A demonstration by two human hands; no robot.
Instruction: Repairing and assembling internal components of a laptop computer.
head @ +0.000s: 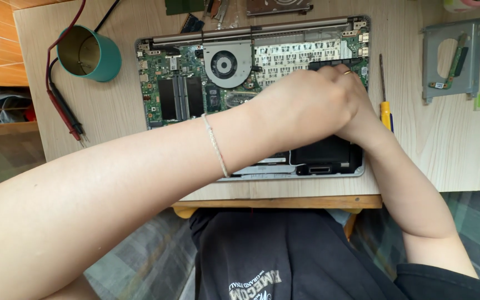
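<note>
Opened laptop (pixel 195 89) centre of desk (pixel 112 116); cup (pixel 89 54) left; screwdriver (pixel 385 105), bracket (pixel 451 61) right.

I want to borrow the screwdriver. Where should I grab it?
Probably by the yellow handle of the screwdriver, reaching from the right side. It lies flat on the table beside the laptop, thin shaft pointing away, and both hands are crowded on its left.

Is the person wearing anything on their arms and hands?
Yes. The left forearm is bare, with a thin, pale beaded bracelet round the wrist. The left hand wears nothing that shows. The right hand, mostly hidden, has a thin gold ring on one finger. The right arm is bare up to a short black sleeve.
</note>
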